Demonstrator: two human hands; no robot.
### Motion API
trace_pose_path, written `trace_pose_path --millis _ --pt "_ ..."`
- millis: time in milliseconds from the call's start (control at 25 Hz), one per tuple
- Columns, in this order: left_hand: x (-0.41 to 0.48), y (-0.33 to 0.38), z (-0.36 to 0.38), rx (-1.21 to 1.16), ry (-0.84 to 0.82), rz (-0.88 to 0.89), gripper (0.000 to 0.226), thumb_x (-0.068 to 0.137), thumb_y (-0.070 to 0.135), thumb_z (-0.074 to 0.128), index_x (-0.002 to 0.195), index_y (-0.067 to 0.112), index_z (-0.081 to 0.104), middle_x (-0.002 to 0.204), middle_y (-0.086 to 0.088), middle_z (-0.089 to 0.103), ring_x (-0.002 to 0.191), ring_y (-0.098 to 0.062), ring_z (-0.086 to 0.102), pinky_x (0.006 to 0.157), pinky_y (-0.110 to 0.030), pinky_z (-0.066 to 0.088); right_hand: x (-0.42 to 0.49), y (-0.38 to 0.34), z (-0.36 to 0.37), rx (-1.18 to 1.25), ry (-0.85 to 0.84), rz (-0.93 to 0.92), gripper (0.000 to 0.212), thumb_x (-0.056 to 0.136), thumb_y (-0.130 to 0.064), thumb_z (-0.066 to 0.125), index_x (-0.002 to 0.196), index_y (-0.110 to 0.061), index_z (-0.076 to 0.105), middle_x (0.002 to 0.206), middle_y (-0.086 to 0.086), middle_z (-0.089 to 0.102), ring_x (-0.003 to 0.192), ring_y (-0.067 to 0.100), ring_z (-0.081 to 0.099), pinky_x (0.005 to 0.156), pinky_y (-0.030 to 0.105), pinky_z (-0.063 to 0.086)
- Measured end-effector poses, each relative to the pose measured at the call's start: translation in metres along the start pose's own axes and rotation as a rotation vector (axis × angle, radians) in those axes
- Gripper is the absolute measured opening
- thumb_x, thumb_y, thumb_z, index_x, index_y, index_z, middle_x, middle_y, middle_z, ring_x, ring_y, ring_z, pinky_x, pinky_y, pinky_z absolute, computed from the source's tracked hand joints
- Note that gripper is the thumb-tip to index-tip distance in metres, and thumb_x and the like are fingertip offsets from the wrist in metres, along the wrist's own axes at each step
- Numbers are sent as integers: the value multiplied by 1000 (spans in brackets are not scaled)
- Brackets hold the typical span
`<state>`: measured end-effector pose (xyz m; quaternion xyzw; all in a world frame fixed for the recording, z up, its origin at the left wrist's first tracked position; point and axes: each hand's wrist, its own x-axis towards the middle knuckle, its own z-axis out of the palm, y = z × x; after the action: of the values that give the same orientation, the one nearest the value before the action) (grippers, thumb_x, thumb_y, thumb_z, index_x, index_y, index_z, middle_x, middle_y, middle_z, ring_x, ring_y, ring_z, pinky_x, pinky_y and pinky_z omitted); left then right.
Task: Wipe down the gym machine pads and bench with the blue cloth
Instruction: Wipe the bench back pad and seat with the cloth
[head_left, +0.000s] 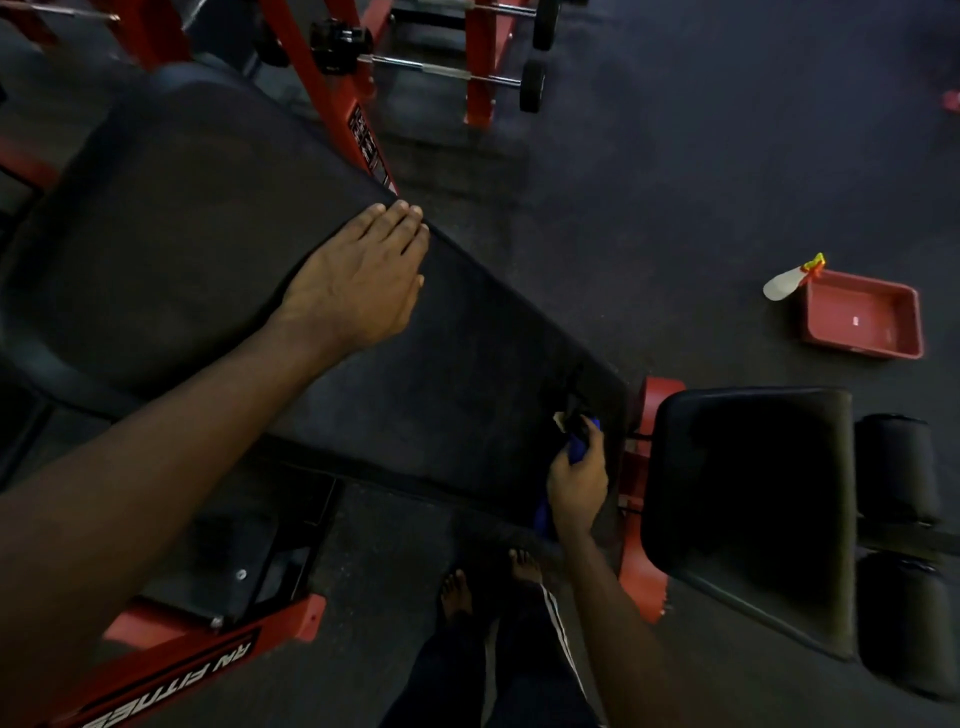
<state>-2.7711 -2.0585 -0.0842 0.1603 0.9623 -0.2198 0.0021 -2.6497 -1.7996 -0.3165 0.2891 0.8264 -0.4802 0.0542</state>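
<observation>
From the head view, my left grip (358, 280) lies flat on the long back pad (208, 234). Its fingers are straight and pressed together, and their tips reach the pad's far edge. It holds nothing and only steadies me. My right grip (576, 483) is curled round the blue cloth (576, 449). A bunch of cloth shows between thumb and fingers, and a tail hangs out below the palm. That grip sits at the low end of the back pad, just beside the gap that parts it from the seat pad (753, 493).

I judge the back pad to be the piece I am working on, with the cloth at its bottom corner. The footage is dark and the vinyl shows no wet streak or sheen, so I cannot tell how much of this pad has been wiped.

The seat pad lies near the cloth but apart from it. The two roller pads (896, 467) beyond it are further off. Nothing shows that they have been done, so I count them as left to do.

A white spray bottle (784, 283) leans at the corner of a red tray (862, 317) on the floor (675, 182), well apart from both grips. The red frame (208, 660) runs under the pads. My guess is somewhere in the middle of the job, no further.
</observation>
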Motion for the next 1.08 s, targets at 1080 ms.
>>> trace_pose_path --millis 1080 --pt "4 8 7 -46 17 24 54 105 28 30 151 -1 33 159 -21 31 149 -31 27 124 -44 20 -11 -67 23 130 -57 -307 45 93 -21 64 136 -31 56 137 -11 62 123 3 56 101 18 42"
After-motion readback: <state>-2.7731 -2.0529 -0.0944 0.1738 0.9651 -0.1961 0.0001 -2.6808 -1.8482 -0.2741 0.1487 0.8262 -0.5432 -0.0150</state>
